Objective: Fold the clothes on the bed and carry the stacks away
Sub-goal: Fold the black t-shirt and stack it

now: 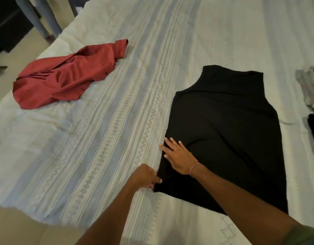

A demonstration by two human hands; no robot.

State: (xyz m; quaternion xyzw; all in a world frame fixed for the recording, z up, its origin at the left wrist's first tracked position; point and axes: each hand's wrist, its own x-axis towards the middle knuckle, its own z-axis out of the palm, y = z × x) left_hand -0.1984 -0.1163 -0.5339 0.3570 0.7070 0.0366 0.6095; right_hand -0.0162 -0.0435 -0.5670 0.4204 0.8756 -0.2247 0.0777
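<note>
- We have the black sleeveless top (227, 131) spread flat on the bed (99, 138), its long axis running away from us.
- Our left hand (145, 176) pinches its near-left hem corner; the fingers are curled.
- Our right hand (179, 156) presses the left edge just beyond, fingers spread, so we judge the fold goes rightward.

Single head-worn wide-angle view, looking forward and down from close above the bed (117, 112), forearms entering from the bottom edge.
</note>
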